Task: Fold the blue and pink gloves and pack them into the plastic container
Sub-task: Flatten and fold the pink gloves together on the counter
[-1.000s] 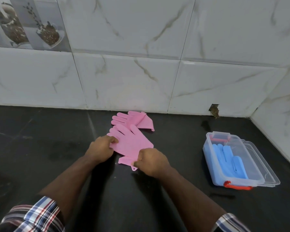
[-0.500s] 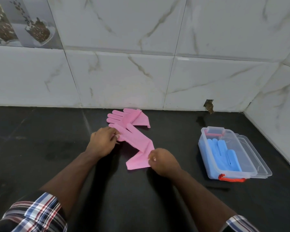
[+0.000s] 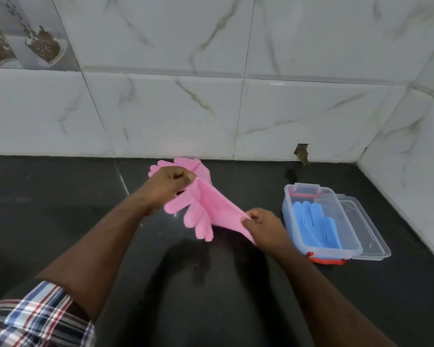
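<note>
Both my hands are up off the worktop with one pink glove stretched between them. Left hand: grip pinched shut on the glove's upper edge, thumb against curled fingers, just where a band of fine bristles runs along the rubbery surface. Right hand: grip pinched tight on the cuff end, thumb and forefinger closed over the thin sheet. The glove spans taut on a diagonal from upper left to lower right; its blunt, rounded fingers hang down limp below the stretched part, soft and matte. Second pink glove lies flat on the worktop behind my left hand, close to the wall, its finger tips fanned to the left; my hand covers much of it. Worktop is dark polished stone, glossy, with faint reflections and a pale seam line. To my right, apart from the gloves, sits the container: clear plastic, rectangular with rounded corners, red latch at the near end. Blue gloves lie inside, flat, fingers pointing away from me. The clear lid rests just beside the container on its right, touching it. Wall behind is white marble-look tile with grey veins, with a small chipped hole at the base.
</note>
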### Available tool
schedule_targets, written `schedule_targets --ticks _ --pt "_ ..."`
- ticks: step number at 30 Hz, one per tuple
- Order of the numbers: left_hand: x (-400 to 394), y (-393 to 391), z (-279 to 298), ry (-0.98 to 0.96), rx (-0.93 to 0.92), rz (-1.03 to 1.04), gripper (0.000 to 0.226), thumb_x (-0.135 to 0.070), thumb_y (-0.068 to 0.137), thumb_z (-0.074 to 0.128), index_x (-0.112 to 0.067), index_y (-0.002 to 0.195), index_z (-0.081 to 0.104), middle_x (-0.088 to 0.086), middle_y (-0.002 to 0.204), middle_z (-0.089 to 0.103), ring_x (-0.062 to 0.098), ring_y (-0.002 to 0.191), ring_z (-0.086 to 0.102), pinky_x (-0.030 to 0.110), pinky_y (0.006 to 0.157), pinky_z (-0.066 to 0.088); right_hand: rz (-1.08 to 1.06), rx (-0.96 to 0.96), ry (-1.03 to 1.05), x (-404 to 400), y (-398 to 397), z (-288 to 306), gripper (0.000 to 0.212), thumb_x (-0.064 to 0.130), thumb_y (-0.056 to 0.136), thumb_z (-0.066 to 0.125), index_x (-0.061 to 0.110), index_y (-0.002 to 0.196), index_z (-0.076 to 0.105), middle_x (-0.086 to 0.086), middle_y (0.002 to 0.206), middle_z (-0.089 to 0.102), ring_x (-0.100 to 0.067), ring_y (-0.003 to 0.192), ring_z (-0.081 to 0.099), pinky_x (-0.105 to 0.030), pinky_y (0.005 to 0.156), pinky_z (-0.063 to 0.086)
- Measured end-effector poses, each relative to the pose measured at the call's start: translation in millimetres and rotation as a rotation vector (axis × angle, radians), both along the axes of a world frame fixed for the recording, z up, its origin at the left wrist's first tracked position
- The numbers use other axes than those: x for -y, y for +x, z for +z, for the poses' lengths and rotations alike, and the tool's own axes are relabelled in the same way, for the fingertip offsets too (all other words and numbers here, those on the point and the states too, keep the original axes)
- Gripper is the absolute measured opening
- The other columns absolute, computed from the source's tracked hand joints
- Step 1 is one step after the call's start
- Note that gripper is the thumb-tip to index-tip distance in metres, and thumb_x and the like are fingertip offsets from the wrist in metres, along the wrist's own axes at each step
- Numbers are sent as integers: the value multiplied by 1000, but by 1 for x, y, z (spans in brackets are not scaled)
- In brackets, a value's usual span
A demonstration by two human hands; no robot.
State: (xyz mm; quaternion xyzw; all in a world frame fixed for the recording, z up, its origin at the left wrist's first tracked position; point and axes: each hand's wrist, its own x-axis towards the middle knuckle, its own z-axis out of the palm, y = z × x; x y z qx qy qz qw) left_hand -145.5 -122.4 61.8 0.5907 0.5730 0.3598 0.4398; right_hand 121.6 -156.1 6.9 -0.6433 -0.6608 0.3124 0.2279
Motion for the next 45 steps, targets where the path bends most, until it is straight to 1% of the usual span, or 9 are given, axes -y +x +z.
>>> schedule_targets --ticks 3,9,17,22,27,30,33,41,45 --pt "5 -15 1 -169 124 15 18 -13 99 59 -4 97 75 3 85 75 11 72 67 24 64 55 -43 -179 80 -9 27 22 8 27 91 67 23 98 68 8 97 67 -11 90 63 -29 77 50" --pt "7 -30 -31 -56 -508 214 7 -24 90 66 -21 86 71 -3 86 72 18 76 65 31 73 51 -18 199 127 -18 30 15 27 22 91 66 19 117 66 2 118 67 -17 105 63 -28 91 48" --pt "49 -10 -69 -138 -652 -123 15 -19 83 74 -28 95 72 -9 90 71 9 82 63 12 70 44 247 280 -130 13 16 -19 20 38 83 74 29 99 67 8 102 61 -11 90 60 -25 84 51" --pt "63 4 -92 -169 -675 -80 26 -33 78 77 -34 102 67 -13 94 66 9 92 59 25 82 50 235 430 -99 7 25 -31 32 35 89 68 28 120 66 5 126 55 -14 114 55 -31 103 46" --pt "61 21 -99 -140 -664 -51 26 -26 86 70 -28 112 67 -10 104 65 8 96 57 10 65 32 193 608 -42 -7 26 -29 45 28 97 57 24 142 49 0 144 47 -20 128 49 -35 110 40" --pt "61 22 -99 -135 -655 -54 22 -26 88 66 -29 110 68 -12 101 66 9 96 59 15 73 43 131 658 -35 -9 27 -28 44 27 96 59 24 139 51 1 143 51 -20 125 53 -35 108 42" --pt "56 18 -95 -95 -643 25 16 -22 89 59 -31 95 71 -15 94 67 12 94 63 32 86 53 102 613 29 -8 19 -29 37 27 94 59 25 132 59 2 137 56 -19 120 55 -35 105 44" --pt "23 13 -88 -84 -654 184 16 -28 89 52 -36 80 61 -10 93 70 17 79 69 38 77 59 185 318 62 -21 -26 -32 29 19 89 56 16 114 70 -2 113 70 -23 104 62 -38 92 53" --pt "8 18 -87 -55 -780 156 21 -27 92 48 -30 97 68 -6 109 66 22 92 66 42 83 57 172 214 -3 -41 -44 -33 31 17 89 56 14 118 69 -4 117 70 -23 105 64 -32 93 50"
